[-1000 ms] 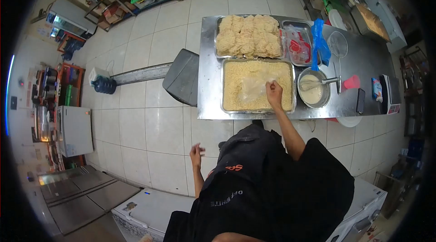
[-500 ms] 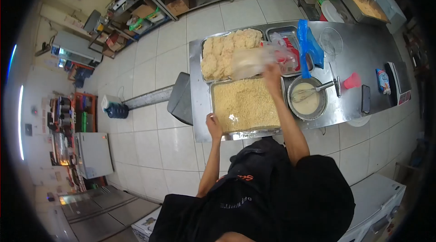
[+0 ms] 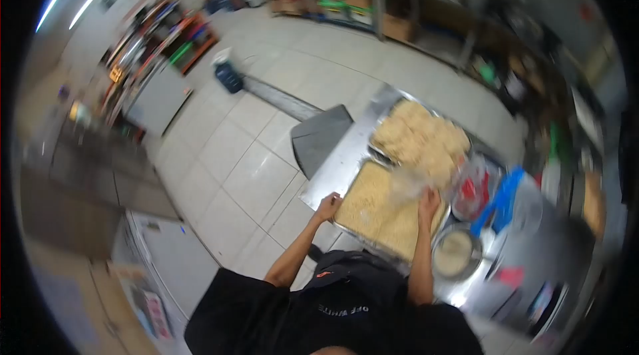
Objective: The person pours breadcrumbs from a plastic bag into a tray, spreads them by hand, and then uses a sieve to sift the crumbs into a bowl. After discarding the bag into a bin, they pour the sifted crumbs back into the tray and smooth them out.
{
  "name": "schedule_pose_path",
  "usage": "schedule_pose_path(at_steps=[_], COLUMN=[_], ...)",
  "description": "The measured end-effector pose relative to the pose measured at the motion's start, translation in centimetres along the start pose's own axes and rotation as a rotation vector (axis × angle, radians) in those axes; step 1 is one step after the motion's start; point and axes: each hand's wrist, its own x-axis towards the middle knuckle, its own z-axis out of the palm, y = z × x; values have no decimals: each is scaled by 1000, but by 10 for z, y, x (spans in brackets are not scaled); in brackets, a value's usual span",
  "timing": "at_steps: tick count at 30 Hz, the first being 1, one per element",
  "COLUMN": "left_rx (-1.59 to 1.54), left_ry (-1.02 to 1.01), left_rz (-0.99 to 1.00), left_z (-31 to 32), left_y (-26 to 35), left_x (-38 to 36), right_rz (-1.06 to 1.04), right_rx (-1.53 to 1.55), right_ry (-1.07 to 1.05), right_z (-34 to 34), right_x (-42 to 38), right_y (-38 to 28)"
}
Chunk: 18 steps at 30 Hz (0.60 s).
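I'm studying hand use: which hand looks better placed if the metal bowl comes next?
Probably the right hand: it is nearer the metal bowl, though it seems to hold blurred plastic. The left hand is farther, at the left edge of the crumb tray.

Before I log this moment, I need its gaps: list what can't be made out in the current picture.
All in the head view:
Left hand: blur hides whether it grips the tray or only touches it.
Clear plastic bag in the right hand: blur hides its outline and any contents.
Red-printed bag: blur hides the lettering.
Pale liquid: blur hides its texture.
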Motion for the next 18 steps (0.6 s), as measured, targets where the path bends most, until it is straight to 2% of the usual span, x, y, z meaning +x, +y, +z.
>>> schedule_pose_path(at_steps=[1, 2, 3, 5, 6, 9, 13, 17, 18], left_rx=[-9, 4, 17, 104, 150, 209, 200, 53, 104], left_ry=[11, -2, -26, 10, -39, -34, -97, -124, -109], left_rz=[-8, -82, -151, -134, -124, -87, -39, -144, -147], left_z=[-2, -4, -7, -5, -4, 3, -13, -24, -23], left_y=[8, 20, 30, 37, 37, 32, 22, 30, 31], left_x=[-5, -9, -12, -13, -13, -17, -36, -41, -38], right_rz=[6, 66, 4, -101, -142, -224, -168, -143, -144], right_rx=[-10, -20, -28, -116, -206, -263, -201, -183, -148], right_ry=[11, 146, 72, -117, -234, -192, -164, -232, -240], right_z=[-8, 4, 1, -2, 0, 8, 10, 4, 8], right_x=[-3, -11, -7, 6, 12, 7, -2, -33, -36], right_y=[5, -25, -11, 17, 19, -14, -20, -19, -20])
